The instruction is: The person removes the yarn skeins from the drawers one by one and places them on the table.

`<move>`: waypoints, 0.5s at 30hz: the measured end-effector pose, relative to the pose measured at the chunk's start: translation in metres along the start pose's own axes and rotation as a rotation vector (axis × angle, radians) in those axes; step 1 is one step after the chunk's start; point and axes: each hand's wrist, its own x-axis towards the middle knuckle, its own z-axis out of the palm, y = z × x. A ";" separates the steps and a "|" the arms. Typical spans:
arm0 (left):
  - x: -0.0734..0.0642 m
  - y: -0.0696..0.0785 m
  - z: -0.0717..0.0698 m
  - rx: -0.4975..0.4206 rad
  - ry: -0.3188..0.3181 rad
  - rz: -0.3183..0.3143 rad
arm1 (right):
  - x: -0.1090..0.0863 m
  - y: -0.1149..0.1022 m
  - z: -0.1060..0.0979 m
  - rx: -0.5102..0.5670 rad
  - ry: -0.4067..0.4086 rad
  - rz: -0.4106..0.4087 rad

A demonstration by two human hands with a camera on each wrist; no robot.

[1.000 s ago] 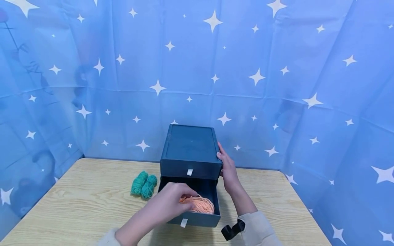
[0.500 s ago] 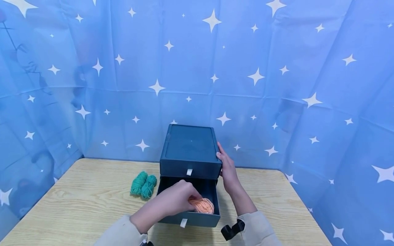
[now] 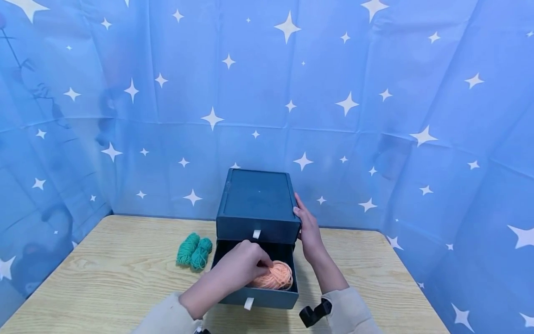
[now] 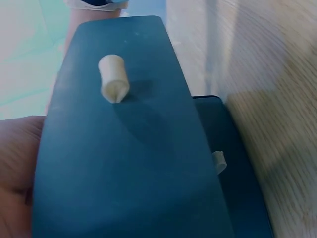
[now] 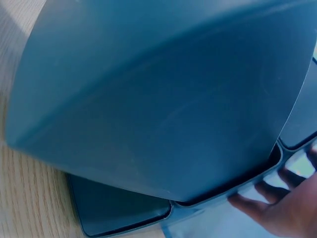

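Observation:
In the head view a dark blue drawer unit (image 3: 260, 192) stands on the table with a middle drawer (image 3: 271, 299) pulled out. A skein of peach yarn (image 3: 276, 276) is in that drawer. My left hand (image 3: 239, 264) reaches in from the left, its fingers pinching the top of the yarn; the thumb is mostly hidden. Along the unit's right side lies my right hand (image 3: 310, 232), fingers straight, thumb tip by the top edge. The right wrist view shows my right hand (image 5: 292, 210) at the unit's edge. The yarn is hidden in both wrist views.
Two small green yarn skeins, a left one (image 3: 187, 249) and a right one (image 3: 202, 253), lie left of the unit. Another drawer (image 4: 213, 124) sits below the pulled-out one. White pull tabs stick out from the fronts. A blue star-patterned curtain (image 3: 258, 93) hangs behind the table (image 3: 137, 273).
My left hand first moved right over the peach yarn, then its fingers shifted up to the yarn's top, and more of the yarn shows. The right hand and the unit stayed put.

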 end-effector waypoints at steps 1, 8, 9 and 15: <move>-0.001 0.001 -0.001 -0.003 0.022 0.007 | 0.000 0.000 0.000 0.000 -0.001 0.001; -0.012 0.007 -0.013 -0.047 0.203 0.015 | 0.000 0.000 0.000 0.002 -0.004 0.002; -0.014 0.007 -0.015 -0.056 0.225 0.010 | 0.000 0.000 0.000 0.001 -0.004 0.000; -0.028 0.006 -0.032 -0.194 0.301 -0.083 | -0.001 0.000 0.001 -0.012 -0.001 -0.013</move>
